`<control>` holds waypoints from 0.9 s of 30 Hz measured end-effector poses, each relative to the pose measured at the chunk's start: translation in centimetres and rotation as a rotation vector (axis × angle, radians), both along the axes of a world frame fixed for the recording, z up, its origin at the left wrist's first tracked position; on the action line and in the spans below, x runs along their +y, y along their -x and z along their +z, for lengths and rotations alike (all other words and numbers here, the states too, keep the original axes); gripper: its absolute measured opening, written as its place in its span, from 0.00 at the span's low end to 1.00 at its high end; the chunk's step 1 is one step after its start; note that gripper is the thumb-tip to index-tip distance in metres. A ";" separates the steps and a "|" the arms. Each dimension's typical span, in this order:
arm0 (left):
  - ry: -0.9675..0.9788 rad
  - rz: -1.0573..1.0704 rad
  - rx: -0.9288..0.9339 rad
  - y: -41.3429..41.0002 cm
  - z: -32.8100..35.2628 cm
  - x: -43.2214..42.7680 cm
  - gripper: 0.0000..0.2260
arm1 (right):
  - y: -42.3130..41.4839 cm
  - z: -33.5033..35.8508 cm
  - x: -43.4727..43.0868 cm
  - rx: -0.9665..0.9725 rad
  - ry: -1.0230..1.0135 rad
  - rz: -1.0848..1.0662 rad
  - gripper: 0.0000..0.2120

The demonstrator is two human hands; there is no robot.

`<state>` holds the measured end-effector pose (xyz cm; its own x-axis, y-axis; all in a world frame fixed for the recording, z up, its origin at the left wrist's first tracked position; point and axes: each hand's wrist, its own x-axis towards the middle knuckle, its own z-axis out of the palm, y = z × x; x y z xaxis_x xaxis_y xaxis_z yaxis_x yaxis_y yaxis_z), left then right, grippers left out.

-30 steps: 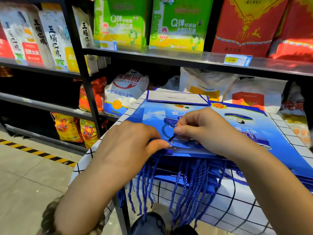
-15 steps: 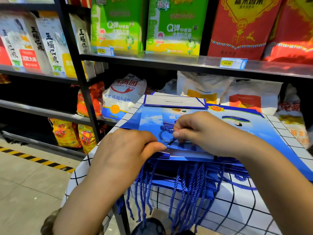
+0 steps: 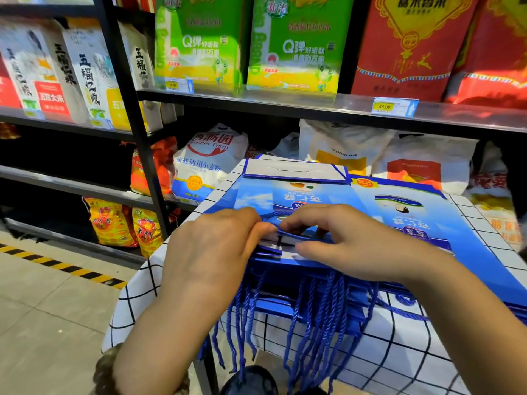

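**A:** Which step is this?

**B:** Opening the mouth of the top paper bag (image 3: 285, 195), I'd judge. The left hand (image 3: 211, 252) pins the near lip with its thumb. Its fingers are curled under and mostly hidden, so it's a narrow pinch on that bag. Just right of that thumb the blue rope handle (image 3: 272, 216) loops out. The right hand (image 3: 350, 246) curls its fingers over the loop, thumb tucked below the raised lip, pinching the same bag.

**A:** Where does the bag lie?

**B:** Flat on the stack of blue bags (image 3: 285, 306) directly under both grips, on the checked tablecloth (image 3: 137, 303).

**A:** Next move?

**B:** Probably parting the two lips, left holding down, right lifting, without dragging the bags below.

**A:** Changed since a second ago?

**B:** The lip lay flat then; now it gapes, white showing, and the hands have closed together
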<state>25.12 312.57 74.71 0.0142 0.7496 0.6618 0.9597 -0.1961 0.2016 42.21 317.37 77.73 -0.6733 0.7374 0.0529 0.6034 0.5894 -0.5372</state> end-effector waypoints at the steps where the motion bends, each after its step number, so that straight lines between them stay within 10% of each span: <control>1: -0.018 0.011 -0.037 -0.2 0.0 -0.1 0.11 | -0.1 -0.2 0.0 -0.016 -0.033 -0.006 0.15; 16: 0.052 0.041 0.097 -2.2 0.0 -0.6 0.07 | 0.8 -0.7 -0.2 0.048 -0.142 -0.118 0.11; 22: 0.151 -0.111 0.127 -1.1 0.3 -0.5 0.24 | 0.8 -1.1 -0.5 0.014 -0.168 -0.090 0.10; 27: 0.247 -0.032 0.189 -1.6 0.5 -0.8 0.09 | 1.0 -1.1 -0.7 -0.014 -0.215 -0.063 0.08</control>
